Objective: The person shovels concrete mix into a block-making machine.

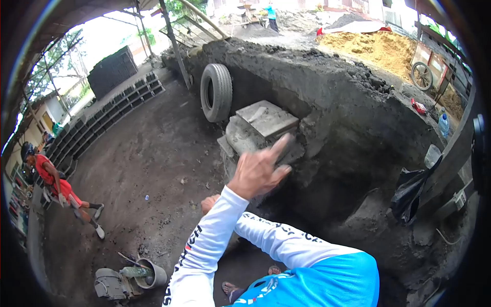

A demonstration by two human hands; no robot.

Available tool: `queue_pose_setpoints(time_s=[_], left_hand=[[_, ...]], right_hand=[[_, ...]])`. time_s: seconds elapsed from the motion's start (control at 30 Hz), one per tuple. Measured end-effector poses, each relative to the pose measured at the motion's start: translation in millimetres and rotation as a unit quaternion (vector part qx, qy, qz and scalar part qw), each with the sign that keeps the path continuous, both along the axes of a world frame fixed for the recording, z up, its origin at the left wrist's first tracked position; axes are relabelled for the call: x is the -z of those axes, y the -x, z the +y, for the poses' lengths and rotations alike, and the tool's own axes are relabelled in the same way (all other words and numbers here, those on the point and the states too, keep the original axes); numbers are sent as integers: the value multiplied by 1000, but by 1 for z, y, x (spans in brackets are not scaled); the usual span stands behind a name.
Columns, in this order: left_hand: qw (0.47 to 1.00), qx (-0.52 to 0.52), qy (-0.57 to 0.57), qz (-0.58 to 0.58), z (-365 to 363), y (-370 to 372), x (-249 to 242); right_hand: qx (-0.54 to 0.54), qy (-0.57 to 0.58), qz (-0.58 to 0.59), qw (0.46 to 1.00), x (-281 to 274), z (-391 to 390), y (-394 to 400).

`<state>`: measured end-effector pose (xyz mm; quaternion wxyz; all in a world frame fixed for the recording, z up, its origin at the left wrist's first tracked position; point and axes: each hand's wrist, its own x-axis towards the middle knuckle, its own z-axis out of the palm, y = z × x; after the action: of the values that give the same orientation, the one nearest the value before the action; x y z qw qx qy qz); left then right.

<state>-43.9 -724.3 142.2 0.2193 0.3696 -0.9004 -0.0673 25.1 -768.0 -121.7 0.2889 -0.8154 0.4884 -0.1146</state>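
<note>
My left hand (260, 173) reaches forward with the index finger stretched out and the thumb apart, holding nothing. It overlaps the cement-crusted block (244, 134) with a flat square slab (267, 117) on top, by the pit wall. My right arm crosses beneath the left forearm. Only a small part of my right hand (208, 204) shows past the left sleeve, and its fingers are hidden. Both sleeves are white with dark lettering.
A tyre (217, 93) leans on the rough wall (327, 77). A person in red (51, 176) walks at left, beside stacked blocks (110, 112). A bucket (153, 273) with a bottle stands at lower left. Black plastic (411, 194) hangs at right. Yellow sand (378, 48) lies beyond.
</note>
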Motion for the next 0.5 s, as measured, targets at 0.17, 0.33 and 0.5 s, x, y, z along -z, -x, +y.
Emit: queue_pose_setpoints(time_s=[0.17, 0.33, 0.5], left_hand=[[989, 81, 12, 125, 1, 8, -58], [904, -175, 30, 388, -62, -100, 107], [680, -679, -9, 278, 85, -329, 544]], right_hand=[[-2, 3, 23, 1000, -28, 5, 19], [-59, 80, 126, 987, -44, -15, 42], [-22, 19, 230, 973, -87, -11, 71]])
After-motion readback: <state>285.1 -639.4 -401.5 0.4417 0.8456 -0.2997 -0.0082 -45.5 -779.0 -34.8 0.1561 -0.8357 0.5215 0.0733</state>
